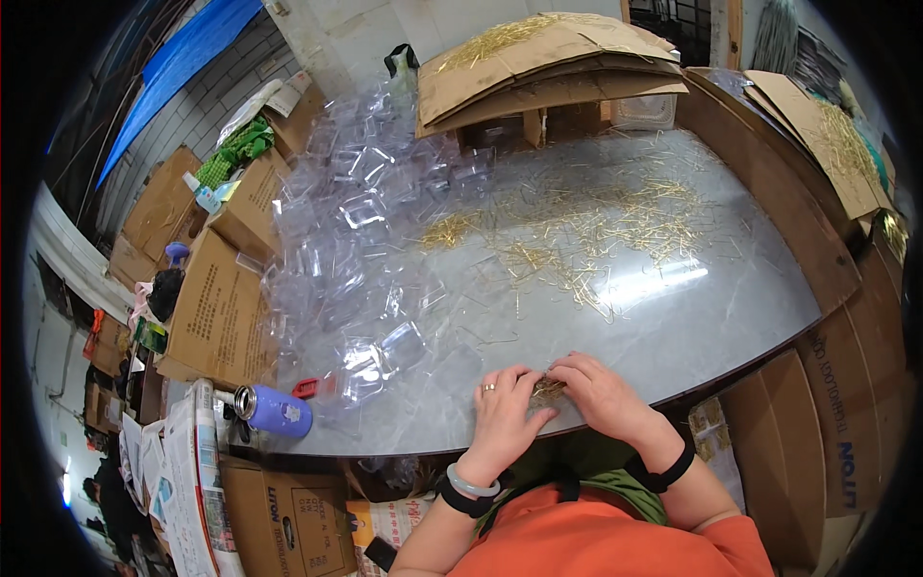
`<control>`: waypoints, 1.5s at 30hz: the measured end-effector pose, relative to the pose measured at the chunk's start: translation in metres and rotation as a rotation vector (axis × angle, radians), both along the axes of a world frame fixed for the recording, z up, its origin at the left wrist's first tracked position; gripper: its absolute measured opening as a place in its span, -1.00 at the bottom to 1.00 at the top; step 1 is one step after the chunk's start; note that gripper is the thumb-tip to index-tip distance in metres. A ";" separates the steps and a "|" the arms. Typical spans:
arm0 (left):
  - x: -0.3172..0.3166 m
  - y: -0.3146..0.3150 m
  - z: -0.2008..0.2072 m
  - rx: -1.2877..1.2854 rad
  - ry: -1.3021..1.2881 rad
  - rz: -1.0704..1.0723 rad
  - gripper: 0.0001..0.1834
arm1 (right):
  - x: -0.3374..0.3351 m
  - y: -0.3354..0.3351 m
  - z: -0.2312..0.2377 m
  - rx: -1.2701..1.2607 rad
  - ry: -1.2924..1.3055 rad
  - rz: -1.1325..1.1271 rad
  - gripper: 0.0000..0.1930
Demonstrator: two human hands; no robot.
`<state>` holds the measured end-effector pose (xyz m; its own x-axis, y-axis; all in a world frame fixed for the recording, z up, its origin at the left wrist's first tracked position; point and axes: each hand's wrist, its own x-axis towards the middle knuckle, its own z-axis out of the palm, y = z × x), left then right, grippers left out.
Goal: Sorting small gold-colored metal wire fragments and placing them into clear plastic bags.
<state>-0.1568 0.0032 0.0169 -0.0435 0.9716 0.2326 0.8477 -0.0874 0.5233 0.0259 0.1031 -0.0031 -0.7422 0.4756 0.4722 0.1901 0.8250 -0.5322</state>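
Observation:
At the table's near edge my two hands come together around a small bunch of thin gold wire pieces (pixel 548 389). My left hand (pixel 505 413), with a ring on one finger, curls against the bunch from the left, its thumb below. From the other side my right hand (pixel 606 396) closes over it, fingertips meeting the left ones; the palm side is hidden. Farther off, loose gold wires (pixel 586 231), some with bent ends, lie scattered on the grey tabletop (pixel 711 317). A heap of clear plastic boxes (pixel 365 212) covers the table's left part.
On the left stand a purple bottle (pixel 279 412), a red clip-like piece (pixel 306 388) and a cardboard box (pixel 219 313). Flattened cardboard (pixel 548 77) forms a raised cover at the back, with wires on top. A cardboard wall (pixel 779 212) edges the right side.

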 end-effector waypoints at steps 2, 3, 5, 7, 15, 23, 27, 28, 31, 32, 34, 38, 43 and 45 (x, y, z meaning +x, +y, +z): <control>-0.001 0.005 -0.007 0.037 -0.019 -0.017 -0.46 | 0.001 0.000 0.007 -0.041 -0.008 0.033 -0.59; -0.002 0.007 -0.012 0.056 -0.026 -0.026 -0.49 | 0.000 -0.002 0.016 -0.065 -0.024 0.052 -0.59; -0.002 0.010 -0.017 0.090 -0.038 -0.039 -0.51 | 0.001 -0.001 0.019 -0.078 -0.039 0.078 -0.59; -0.002 0.010 -0.019 0.127 -0.045 -0.045 -0.52 | 0.001 0.001 0.015 -0.049 -0.036 0.094 -0.59; 0.005 0.006 -0.013 0.113 -0.106 -0.092 -0.27 | 0.003 -0.006 0.001 -0.088 0.093 -0.133 -0.60; 0.010 0.017 -0.035 0.124 -0.128 -0.163 -0.34 | -0.006 -0.005 0.005 -0.283 0.171 -0.112 -0.62; 0.013 0.011 -0.026 0.153 -0.149 -0.114 -0.43 | -0.003 -0.003 -0.007 -0.528 0.376 -0.237 -0.61; 0.015 0.009 -0.024 0.169 -0.144 -0.090 -0.45 | -0.001 -0.005 -0.013 -0.633 0.427 -0.301 -0.60; 0.017 0.009 -0.029 0.191 -0.081 -0.106 -0.46 | 0.001 -0.026 -0.026 -0.783 0.604 -0.386 -0.56; 0.016 0.009 -0.030 0.194 -0.073 -0.111 -0.47 | -0.002 -0.035 -0.029 -0.720 0.561 -0.373 -0.53; 0.017 0.011 -0.030 0.199 -0.062 -0.128 -0.47 | -0.012 -0.045 -0.026 -0.693 0.473 -0.309 -0.39; 0.014 0.011 -0.029 0.182 -0.025 -0.162 -0.45 | -0.015 -0.032 -0.015 -1.042 0.633 -0.005 -0.26; 0.010 0.008 -0.033 0.196 -0.129 -0.150 -0.38 | 0.018 0.002 0.020 -0.125 -0.101 -0.050 -0.29; 0.009 0.009 -0.031 0.192 -0.140 -0.168 -0.35 | 0.024 0.016 0.014 -0.011 -0.147 -0.001 -0.32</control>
<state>-0.1481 0.0117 -0.0146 0.0692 0.9068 0.4158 0.7335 -0.3287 0.5949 0.0500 0.1191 0.0107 -0.8024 0.4808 0.3536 0.2674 0.8193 -0.5072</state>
